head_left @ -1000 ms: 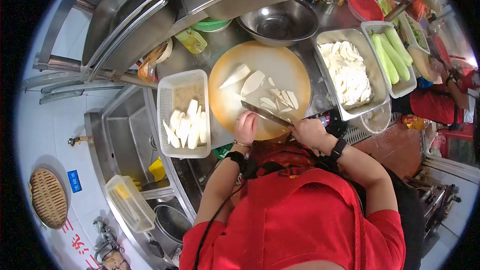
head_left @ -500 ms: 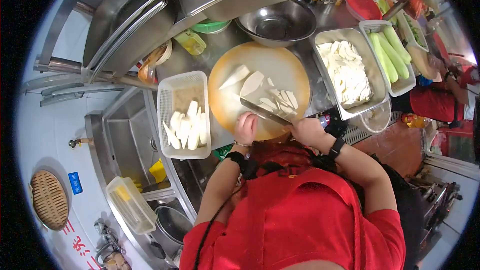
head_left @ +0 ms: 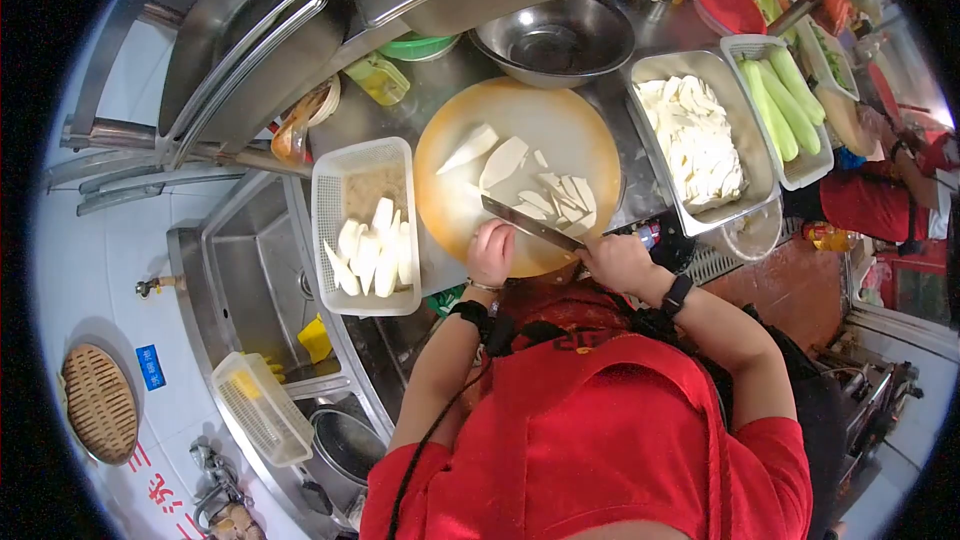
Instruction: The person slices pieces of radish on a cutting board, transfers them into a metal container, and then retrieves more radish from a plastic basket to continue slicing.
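Observation:
My right hand (head_left: 615, 262) is wrapped round the handle of a knife (head_left: 530, 224), whose blade points up and left over the round cutting board (head_left: 450, 225). Close to the blade's left end, my left hand (head_left: 491, 253) has its fingers curled at the board's near edge; what they hold, if anything, is hidden. Two larger white pieces (head_left: 503, 161) lie beyond the knife on the board, with several thin white slices (head_left: 566, 198) right of them. Left of the board stands a white basket (head_left: 333, 175) holding several peeled white pieces (head_left: 370, 258).
A metal tray (head_left: 765, 175) full of white slices stands right of the board, beside a basket of green vegetables (head_left: 785, 110). Behind the board is a metal bowl (head_left: 555, 40). A sink (head_left: 265, 270) lies to the left. Another person in red (head_left: 870, 202) is at the far right.

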The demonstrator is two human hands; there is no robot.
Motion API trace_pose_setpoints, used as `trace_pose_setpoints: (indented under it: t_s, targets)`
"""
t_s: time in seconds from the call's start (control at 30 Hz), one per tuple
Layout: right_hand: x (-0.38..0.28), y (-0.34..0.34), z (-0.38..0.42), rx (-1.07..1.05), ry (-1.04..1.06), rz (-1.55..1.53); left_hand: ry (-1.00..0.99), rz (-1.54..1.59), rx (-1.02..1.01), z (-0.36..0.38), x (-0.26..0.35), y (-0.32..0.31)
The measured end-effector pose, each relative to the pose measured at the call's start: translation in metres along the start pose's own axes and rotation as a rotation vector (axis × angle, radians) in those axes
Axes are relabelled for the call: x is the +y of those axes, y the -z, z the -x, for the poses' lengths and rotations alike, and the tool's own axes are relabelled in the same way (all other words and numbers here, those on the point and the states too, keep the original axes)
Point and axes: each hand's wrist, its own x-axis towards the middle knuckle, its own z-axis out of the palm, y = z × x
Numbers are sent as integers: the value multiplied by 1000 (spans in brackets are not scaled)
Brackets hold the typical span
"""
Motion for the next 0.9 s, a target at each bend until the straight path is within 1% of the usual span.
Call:
trace_pose_setpoints:
  t_s: [0.1, 0.17, 0.3, 0.33, 0.37, 0.4, 0.5, 0.57, 0.6, 0.63, 0.67, 0.7, 0.77, 0.8, 0.83, 0.87, 0.9]
  targets:
    - [-2, 0, -1, 1, -10, -5, -19, 15, 5, 0, -1, 1]
    - [-2, -2, -3, 0, -13, -17, 3, 13, -16, 0, -1, 0]
    - [-3, -31, -19, -13, -1, 2, -13, -4, -16, 0, -1, -1]
    - [-2, -37, -22, 33, -1, -10, -5, -6, -11, -1, -1, -1]
    - [-3, -35, -24, 80, 1, -21, 3, -8, -5, -2, 0, 0]
    - [-3, -32, -23, 84, -1, -23, -2, -9, -6, -2, 2, 1]
    - [0, -8, -19, 52, 12, -69, 18, 16, -4, -8, 5, 1]
    - [1, 13, -14, -84, -118, -14, 162, 126, 19, -12, 5, 2]
    - [4, 22, -9, -28, -102, -10, 161, 126, 21, -16, 6, 5]
    - [6, 29, -4, -25, -103, -9, 212, 142, 168, -21, 6, 10]
    - [8, 35, 1, 53, -107, 28, 262, 160, 314, -29, 9, 15]
    - [9, 39, 6, 131, -112, 66, 258, 162, 314, -39, 17, 21]
    - [12, 41, 10, 154, -132, 47, 135, 109, 269, -62, 32, 33]
    - [16, 39, 11, 242, -62, 65, 42, 116, 98, -74, 41, 33]
    - [19, 38, 12, 331, 9, 84, -73, 216, -76, -84, 54, 31]
    - [19, 39, 12, 335, 6, 86, -189, 315, -250, -93, 69, 27]
    - [17, 40, 13, 323, 23, 87, -195, 317, -249, -94, 75, 18]
